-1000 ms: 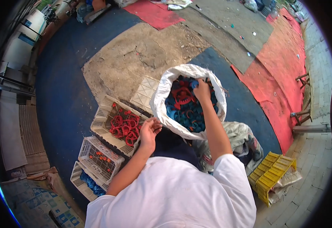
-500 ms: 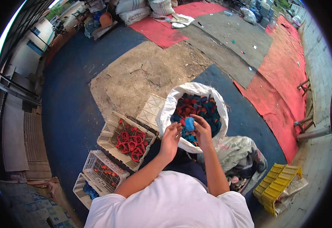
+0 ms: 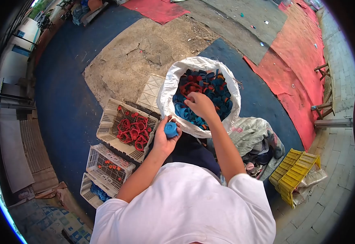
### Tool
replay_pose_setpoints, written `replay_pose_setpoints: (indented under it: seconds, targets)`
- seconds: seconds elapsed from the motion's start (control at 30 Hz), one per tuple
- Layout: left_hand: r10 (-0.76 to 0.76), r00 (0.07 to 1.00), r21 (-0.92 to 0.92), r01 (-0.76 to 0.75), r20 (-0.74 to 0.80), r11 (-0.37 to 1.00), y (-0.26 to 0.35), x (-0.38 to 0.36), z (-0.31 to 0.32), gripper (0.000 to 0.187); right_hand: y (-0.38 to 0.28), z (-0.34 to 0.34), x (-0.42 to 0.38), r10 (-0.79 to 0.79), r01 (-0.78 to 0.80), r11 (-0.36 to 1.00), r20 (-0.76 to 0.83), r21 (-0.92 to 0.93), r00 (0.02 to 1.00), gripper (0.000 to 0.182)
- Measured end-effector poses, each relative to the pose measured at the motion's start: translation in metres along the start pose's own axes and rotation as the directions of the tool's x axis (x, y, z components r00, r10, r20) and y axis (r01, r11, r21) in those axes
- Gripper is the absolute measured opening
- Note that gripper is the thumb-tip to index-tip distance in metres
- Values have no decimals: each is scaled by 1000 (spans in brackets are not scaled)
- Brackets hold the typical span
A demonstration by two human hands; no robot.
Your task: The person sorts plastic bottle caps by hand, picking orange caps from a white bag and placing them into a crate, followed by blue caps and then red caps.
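Note:
A blue cap rests in my left hand, fingers curled around it, left of the sack's near rim. My right hand reaches over the open white sack, its fingertips closed at the pile of blue, teal and red caps; what the fingertips hold, if anything, is too small to name. Left of the sack, a cream crate holds red rings.
Nearer on the left are a crate with orange caps and a crate with blue pieces. On the right lie a crumpled sack and a yellow crate. A pale crate stands behind the rings.
My right hand has let go of the blue cap and moved onto the caps in the sack. The cap is now in my left hand, lower and farther left. The view has tilted down.

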State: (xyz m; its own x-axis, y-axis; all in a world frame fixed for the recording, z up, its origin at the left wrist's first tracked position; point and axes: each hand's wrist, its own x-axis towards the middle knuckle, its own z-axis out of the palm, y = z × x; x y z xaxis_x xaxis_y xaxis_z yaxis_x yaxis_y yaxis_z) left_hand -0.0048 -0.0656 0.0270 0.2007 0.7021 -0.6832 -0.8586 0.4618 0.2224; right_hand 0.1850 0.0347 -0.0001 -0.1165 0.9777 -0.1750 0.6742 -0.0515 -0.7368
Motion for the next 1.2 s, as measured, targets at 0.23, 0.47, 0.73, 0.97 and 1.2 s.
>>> replay_pose_setpoints:
  seconds: [0.23,0.47,0.73,0.97,1.2]
  targets:
    - [94,993,89,-88,-76,992,1,-13,-17,29,46,118,99,-85,110,971,128,-210,988,64]
    - [134,983,35,-131,-121,991,5,-23,-35,27,65,158,113,-83,80,949,3,-306,997,83]
    - [84,992,20,-86,90,996,19,-22,-27,31,48,78,72,-19,42,978,-112,206,993,61]
    - [-44,957,123,9,286,992,15,-11,-2,42,53,1,-1,85,-70,526,29,848,996,67]
    - [-49,937,292,-58,346,955,0,4,16,38,19,-44,-65,118,61,400,-118,914,986,69]
